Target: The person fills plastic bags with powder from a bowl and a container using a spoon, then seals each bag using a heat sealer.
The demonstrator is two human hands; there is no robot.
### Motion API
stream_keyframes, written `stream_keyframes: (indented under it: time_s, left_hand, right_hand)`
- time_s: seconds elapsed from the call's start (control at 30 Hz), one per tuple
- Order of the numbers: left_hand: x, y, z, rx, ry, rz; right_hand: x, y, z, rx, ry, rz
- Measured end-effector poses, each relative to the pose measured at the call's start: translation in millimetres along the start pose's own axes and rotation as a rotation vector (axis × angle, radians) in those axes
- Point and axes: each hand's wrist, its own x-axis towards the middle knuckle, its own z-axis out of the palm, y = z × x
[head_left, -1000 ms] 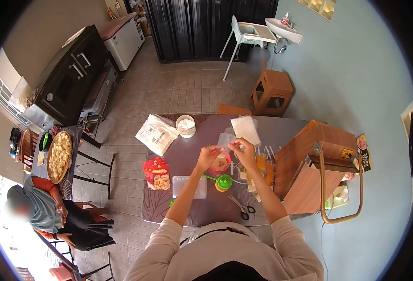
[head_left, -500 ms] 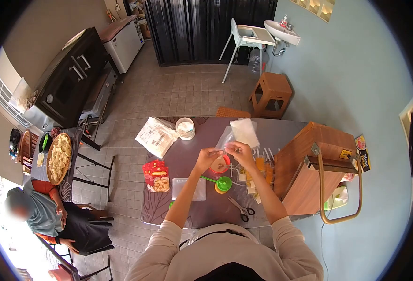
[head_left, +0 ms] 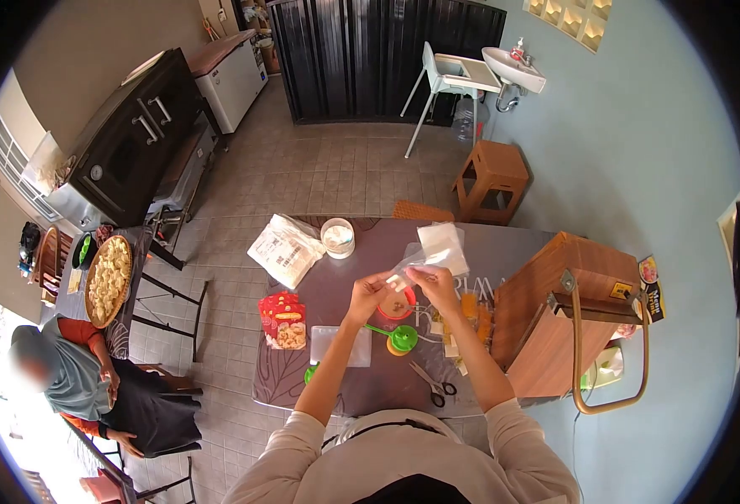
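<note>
Scissors [head_left: 433,382] lie nearest, then a green scoop [head_left: 401,338] beside the red bowl [head_left: 396,305]. Above the bowl, left hand [head_left: 367,290] and right hand [head_left: 431,281] each pinch the clear bag [head_left: 405,270] by its mouth. Opening it, I judge, which calls for easing the sides apart.

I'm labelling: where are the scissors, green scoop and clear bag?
scissors [head_left: 429,379], head view, where the blades cross.
green scoop [head_left: 402,338], head view, its round cup.
clear bag [head_left: 413,254], head view, its upper part.
</note>
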Motion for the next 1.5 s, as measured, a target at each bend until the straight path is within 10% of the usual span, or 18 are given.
stream_keyframes:
  time_s: [0.53,0.63,0.7,0.93,1.27,1.5]
  left_hand:
    - [-12,-19,4,-0.118,0.092,0.056]
    - [-15,-11,13,-0.138,0.119,0.080]
    - [-14,3,20,0.020,0.215,0.155]
    - [-3,36,5,0.295,0.218,0.228]
    - [-29,27,-69,0.304,0.529,0.199]
    - [-38,32,-122,0.243,0.595,0.103]
  right_hand:
    - [9,-16,7,0.110,0.009,-0.015]
    - [12,-28,10,-0.017,0.073,-0.129]
    - [8,-58,10,-0.614,0.057,-0.170]
    - [25,-23,24,-0.756,-0.209,-0.426]
    - [66,28,67,-0.299,-0.343,-0.257]
    - [133,92,111,-0.479,0.020,-0.026]
